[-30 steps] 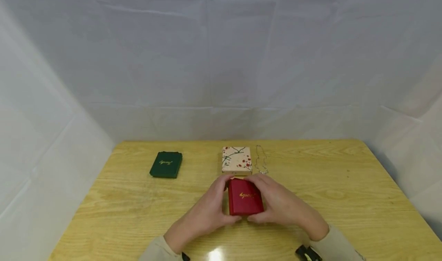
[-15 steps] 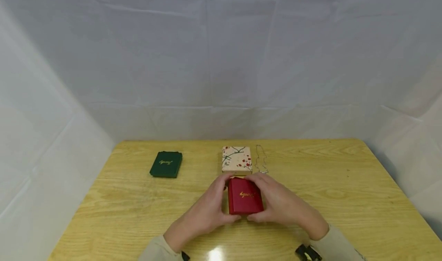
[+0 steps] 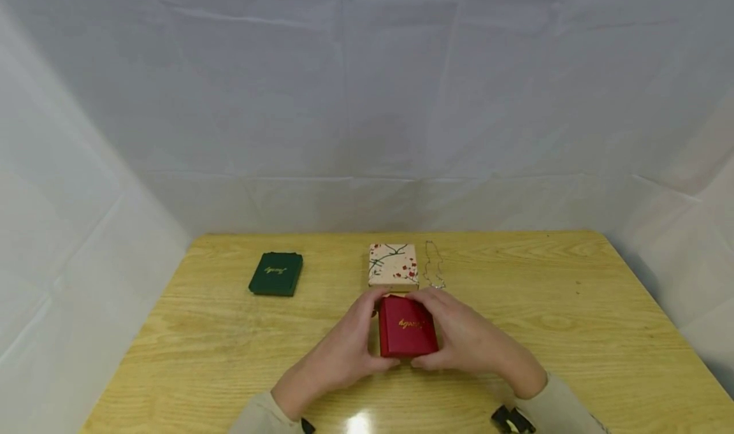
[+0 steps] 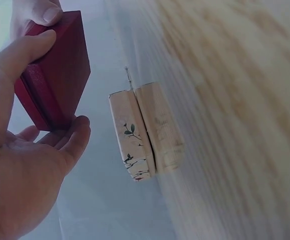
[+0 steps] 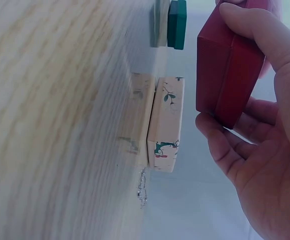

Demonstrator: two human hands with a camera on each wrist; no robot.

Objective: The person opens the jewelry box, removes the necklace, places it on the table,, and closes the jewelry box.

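Between my two hands is a small red jewelry box [image 3: 408, 329] with gold lettering on its lid, held above the table. My left hand [image 3: 352, 341] grips its left side, thumb at the near edge and fingers at the far edge. On the opposite side my right hand [image 3: 461, 335] grips it the same way. Both wrist views show the red box [image 4: 60, 75] closed and off the tabletop. Just beyond it on the table lies a cream box [image 3: 393, 265] with a floral print. A thin silver necklace [image 3: 434, 265] lies to the right of that box.
A dark green jewelry box [image 3: 276, 273] with gold lettering lies at the back left of the wooden table [image 3: 229, 357]. Pale sheeting [image 3: 344, 102] hangs behind the table and at both sides.
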